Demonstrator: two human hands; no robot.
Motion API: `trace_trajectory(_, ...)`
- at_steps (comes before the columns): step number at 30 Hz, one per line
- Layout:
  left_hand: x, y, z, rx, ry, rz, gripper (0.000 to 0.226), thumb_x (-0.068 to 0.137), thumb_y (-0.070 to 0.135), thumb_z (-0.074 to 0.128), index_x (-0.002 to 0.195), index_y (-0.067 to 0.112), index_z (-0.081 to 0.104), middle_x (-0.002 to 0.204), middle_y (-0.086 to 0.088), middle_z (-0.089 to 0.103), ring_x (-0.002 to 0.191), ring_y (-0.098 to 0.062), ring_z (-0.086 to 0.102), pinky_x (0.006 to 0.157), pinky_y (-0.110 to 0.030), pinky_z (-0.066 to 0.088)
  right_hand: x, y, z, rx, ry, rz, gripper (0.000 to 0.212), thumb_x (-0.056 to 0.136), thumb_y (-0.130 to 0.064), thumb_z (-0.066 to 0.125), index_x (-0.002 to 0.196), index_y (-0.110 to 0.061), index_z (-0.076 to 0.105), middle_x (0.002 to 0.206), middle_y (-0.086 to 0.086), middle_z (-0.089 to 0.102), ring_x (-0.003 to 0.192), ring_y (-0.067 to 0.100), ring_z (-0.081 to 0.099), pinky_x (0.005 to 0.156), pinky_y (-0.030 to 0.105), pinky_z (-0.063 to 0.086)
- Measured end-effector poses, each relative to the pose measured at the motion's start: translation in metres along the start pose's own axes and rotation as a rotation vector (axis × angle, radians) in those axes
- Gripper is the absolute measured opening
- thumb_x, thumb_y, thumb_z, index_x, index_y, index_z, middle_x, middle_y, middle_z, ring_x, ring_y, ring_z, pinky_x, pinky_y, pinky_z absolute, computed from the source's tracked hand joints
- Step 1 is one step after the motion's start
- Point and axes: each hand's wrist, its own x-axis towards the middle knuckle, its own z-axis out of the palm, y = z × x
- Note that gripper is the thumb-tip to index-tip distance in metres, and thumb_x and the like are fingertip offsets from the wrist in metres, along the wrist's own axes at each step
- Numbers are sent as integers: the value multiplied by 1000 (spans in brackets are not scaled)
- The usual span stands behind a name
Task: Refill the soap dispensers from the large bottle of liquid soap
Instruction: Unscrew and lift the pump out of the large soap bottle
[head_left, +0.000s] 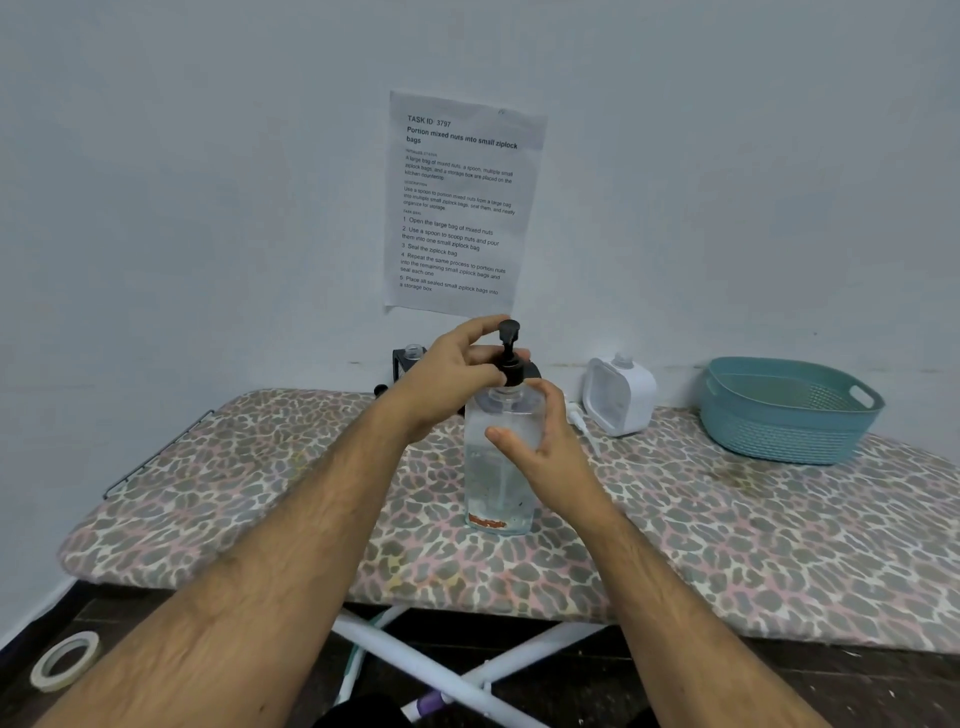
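Note:
A clear soap dispenser (496, 478) stands upright in the middle of the leopard-print ironing board (260, 499), partly filled with clear liquid. Its black pump head (509, 358) sits on the neck. My left hand (447, 374) grips the pump collar from the left, fingers curled around it. My right hand (540, 441) holds the bottle's body from the right, thumb across the front. A second clear bottle top (413, 352) shows behind my left hand in a black holder, mostly hidden. A white square dispenser (618, 395) stands at the back right.
A teal plastic basket (789, 410) sits at the board's right end. A printed sheet (462, 202) is taped to the wall. A tape roll (65, 660) lies on the dark floor at the lower left. White board legs (441, 670) cross below.

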Motion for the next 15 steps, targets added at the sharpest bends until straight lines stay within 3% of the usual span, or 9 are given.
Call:
trace_trajectory(5,-1,-1,1,-6,117,17,62,78,0,79,132,14,54,101,-7,76,97,-21,73,99,-42,52,0,0,-1,6,-2,-5,61,92,-29,69,138,-31,30,120,-35,37,96,-36,40,73,-7,35)
trace_trajectory(9,1,2,12,104,189,56,62,73,12,86,127,21,57,88,1,69,85,-9,70,90,-34,54,1,1,0,-13,-4,-15,61,91,-35,69,134,-41,27,125,-33,38,105,-30,40,78,-5,33)
trace_trajectory(12,0,1,13,93,101,6,89,79,21,83,151,26,31,115,7,62,110,-4,59,101,-30,43,2,1,0,-4,-8,0,64,91,-37,69,138,-41,26,130,-29,40,110,-17,45,82,-1,33)
trace_trajectory(14,-1,-1,11,19,53,-13,90,87,19,75,156,27,19,130,8,61,123,-7,56,113,-36,35,1,1,0,-5,-3,-6,62,91,-34,69,137,-38,28,123,-35,39,103,-28,43,77,-5,34)
trace_trajectory(15,-2,-3,9,-15,45,-15,85,91,13,69,156,27,18,129,8,65,121,-9,59,115,-41,35,2,2,0,0,0,-6,62,91,-33,70,137,-35,29,121,-36,39,99,-32,42,75,-6,35)
